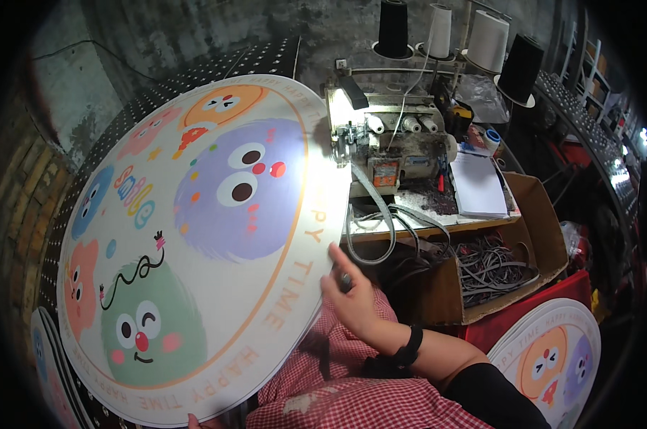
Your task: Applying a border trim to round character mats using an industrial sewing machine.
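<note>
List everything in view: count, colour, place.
Round mat: one, white with cartoon faces, centre left.
Sewing machine: one, pale, right of mat.
Thread cones: four, black and white, top right.
Paper stack: one, white, beside machine.
Strips: several, grey, hanging below machine.
Cardboard box: one, brown, right, holding grey strips.
Other mats: count unclear, multicoloured, lower corners.
Bin-like thing: one, red, under box.
Checked garment: one, red-white, bottom centre.
Wristband: one, black, right forearm.
Small item: one, dark, at right hand.
Right hand: one, bare, at mat's right edge.
Left hand: one, bare, bottom edge.

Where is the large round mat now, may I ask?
In the head view, the mat is on the left side, its right edge by the sewing machine and touched by the right hand.
</note>
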Tool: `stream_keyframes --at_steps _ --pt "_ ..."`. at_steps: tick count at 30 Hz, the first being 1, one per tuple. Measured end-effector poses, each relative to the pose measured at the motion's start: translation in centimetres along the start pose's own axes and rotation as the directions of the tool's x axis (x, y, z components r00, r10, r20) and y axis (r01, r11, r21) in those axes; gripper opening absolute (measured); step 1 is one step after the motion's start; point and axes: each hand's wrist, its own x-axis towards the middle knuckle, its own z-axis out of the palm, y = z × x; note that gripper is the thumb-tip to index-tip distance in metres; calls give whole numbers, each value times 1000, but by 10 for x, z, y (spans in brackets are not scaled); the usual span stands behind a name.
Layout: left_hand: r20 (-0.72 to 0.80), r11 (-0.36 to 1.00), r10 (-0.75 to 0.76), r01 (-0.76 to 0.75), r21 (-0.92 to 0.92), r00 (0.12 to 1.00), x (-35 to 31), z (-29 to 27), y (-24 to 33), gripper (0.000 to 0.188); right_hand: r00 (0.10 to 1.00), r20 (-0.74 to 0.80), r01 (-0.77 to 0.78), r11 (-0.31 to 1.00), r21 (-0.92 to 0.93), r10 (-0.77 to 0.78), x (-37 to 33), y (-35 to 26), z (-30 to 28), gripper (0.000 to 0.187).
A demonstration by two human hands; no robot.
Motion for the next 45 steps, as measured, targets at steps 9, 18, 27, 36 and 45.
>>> stream_keyframes --at_steps 9,18,27,36,45 --pt "-60 999 10 -7 36 998 -5 13 -4 31 997 25 68 997 24 -69 3 -6 -4 50" --pt "-623 776 623 -476 415 473 71 -37 -51 18 995 85 -62 997 43 58 -3 -2 -4 54" --pt "50 997 -73 73 6 996 19 -41 -14 21 981 189 -39 999 32 32 -6 -6 -2 53" --pt "58 1000 -10 9 7 998 -3 11 -6 21 985 168 32 999 25 -36 -12 2 0 53" --pt "154 952 -302 287 108 941 8 -16 -1 22 980 197 5 999 52 -15 -17 1 2 56"
